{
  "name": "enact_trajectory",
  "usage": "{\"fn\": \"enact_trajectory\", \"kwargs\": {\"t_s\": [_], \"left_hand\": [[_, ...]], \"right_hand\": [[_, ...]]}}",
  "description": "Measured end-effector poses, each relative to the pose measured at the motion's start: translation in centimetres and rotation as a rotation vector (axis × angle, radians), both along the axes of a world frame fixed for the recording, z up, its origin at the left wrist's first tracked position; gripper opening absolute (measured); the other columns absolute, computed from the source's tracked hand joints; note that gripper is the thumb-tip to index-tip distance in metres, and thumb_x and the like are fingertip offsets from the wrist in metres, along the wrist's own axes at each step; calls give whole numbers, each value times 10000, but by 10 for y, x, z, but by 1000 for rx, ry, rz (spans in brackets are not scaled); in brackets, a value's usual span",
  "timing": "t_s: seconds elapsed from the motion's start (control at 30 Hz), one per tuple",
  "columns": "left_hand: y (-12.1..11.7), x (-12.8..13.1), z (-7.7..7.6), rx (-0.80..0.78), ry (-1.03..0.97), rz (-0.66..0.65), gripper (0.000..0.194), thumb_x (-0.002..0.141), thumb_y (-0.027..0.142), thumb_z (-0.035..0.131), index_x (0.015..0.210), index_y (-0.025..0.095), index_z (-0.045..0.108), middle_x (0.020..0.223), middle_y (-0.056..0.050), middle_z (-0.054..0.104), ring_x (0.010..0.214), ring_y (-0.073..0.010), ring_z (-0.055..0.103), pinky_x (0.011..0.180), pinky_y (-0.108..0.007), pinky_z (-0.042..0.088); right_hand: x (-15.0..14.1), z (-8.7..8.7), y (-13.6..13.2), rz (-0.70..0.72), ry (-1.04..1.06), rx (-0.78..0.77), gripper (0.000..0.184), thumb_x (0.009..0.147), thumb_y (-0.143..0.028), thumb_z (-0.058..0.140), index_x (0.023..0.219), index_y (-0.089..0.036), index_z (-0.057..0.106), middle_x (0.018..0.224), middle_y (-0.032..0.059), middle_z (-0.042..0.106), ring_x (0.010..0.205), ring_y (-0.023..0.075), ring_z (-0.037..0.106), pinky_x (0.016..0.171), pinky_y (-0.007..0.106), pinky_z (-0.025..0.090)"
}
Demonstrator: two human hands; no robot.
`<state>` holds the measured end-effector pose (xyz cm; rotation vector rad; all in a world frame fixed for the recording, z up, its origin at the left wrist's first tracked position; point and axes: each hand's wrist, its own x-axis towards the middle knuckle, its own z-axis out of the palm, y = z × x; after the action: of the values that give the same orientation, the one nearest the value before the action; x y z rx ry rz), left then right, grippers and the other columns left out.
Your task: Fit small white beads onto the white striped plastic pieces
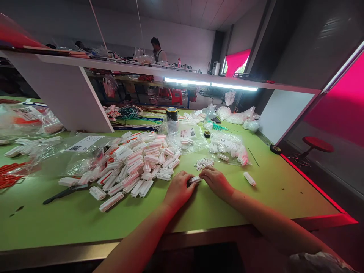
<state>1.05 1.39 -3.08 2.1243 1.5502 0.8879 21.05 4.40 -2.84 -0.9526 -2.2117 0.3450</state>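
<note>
My left hand [179,189] is closed around a white plastic connector housing [195,179], low over the green table top. At the housing's right end, the fingers of my right hand [216,182] are pinched together; whatever small part may be in them is too small to make out. Just beyond both hands lies a little heap of tiny white pieces [204,163]. A large pile of similar white housings [139,159] spreads to the left of my left hand. One loose housing [249,178] rests on the table to the right of my right hand.
Scissors [65,192] lie at the pile's near edge. Clear bags [230,146] with white parts, a tape roll [206,134] and a dark can [171,114] stand farther back. A lit shelf [187,72] spans the table; a person [159,53] is beyond it. A red stool [317,144] stands right.
</note>
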Motion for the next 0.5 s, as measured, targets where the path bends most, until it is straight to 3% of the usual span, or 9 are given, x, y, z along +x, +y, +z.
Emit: {"fn": "enact_trajectory", "kwargs": {"t_s": [0.2, 0.5], "left_hand": [[-1, 0, 2, -23, 15, 5, 171, 891, 318, 668, 986, 197, 743, 922, -63, 656, 914, -237, 625, 842, -357, 484], [-2, 1, 4, -35, 24, 3, 184, 895, 317, 669, 994, 183, 747, 918, -68, 653, 921, -242, 620, 859, -363, 478]], "right_hand": [[0, -1, 0, -11, -38, 40, 207, 1025, -163, 502, 917, -192, 677, 937, 50, 668, 874, 163, 657, 810, 266, 525], [0, -3, -4, -59, -275, 159, 200, 1014, -118, 507, 944, -190, 679, 970, 57, 659, 798, 143, 632, 728, 221, 498]]}}
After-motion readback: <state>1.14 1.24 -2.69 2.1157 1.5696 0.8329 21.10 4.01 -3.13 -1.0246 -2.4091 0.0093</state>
